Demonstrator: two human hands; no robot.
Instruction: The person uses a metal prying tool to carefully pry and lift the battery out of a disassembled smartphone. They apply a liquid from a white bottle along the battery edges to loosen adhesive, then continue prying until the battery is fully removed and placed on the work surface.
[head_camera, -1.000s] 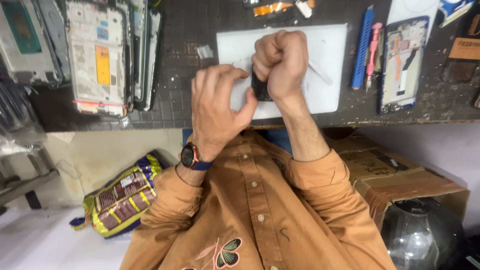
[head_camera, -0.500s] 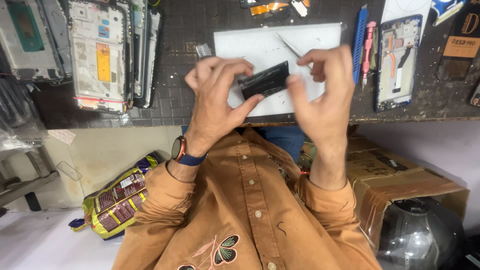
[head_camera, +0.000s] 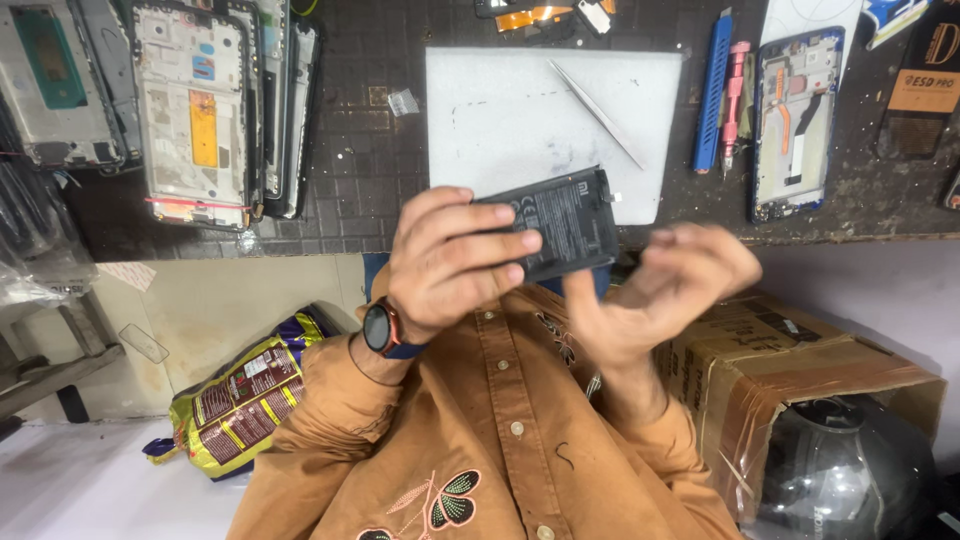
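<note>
My left hand (head_camera: 450, 265), with a dark watch on its wrist, is shut on a flat black phone battery (head_camera: 565, 220) and holds it above the table's near edge, label side up. To the right and a little below the battery is my right hand (head_camera: 660, 290), blurred, with fingers apart and nothing in it. One of its fingers is close under the battery's lower edge; I cannot tell if it touches. Behind the battery a white work mat (head_camera: 520, 110) lies on the dark table, with thin metal tweezers (head_camera: 597, 112) on it.
Several opened phone frames (head_camera: 190, 110) lie at the left of the table. A blue tool (head_camera: 712, 90), a pink screwdriver (head_camera: 738, 100) and an opened blue phone (head_camera: 797, 120) lie at the right. Below the table are a cardboard box (head_camera: 800, 350), a dark helmet (head_camera: 850, 470) and a yellow snack bag (head_camera: 245, 395).
My right hand has let go of the battery and dropped down to the right, fingers spread. My left hand still grips the battery and has turned it flatter.
</note>
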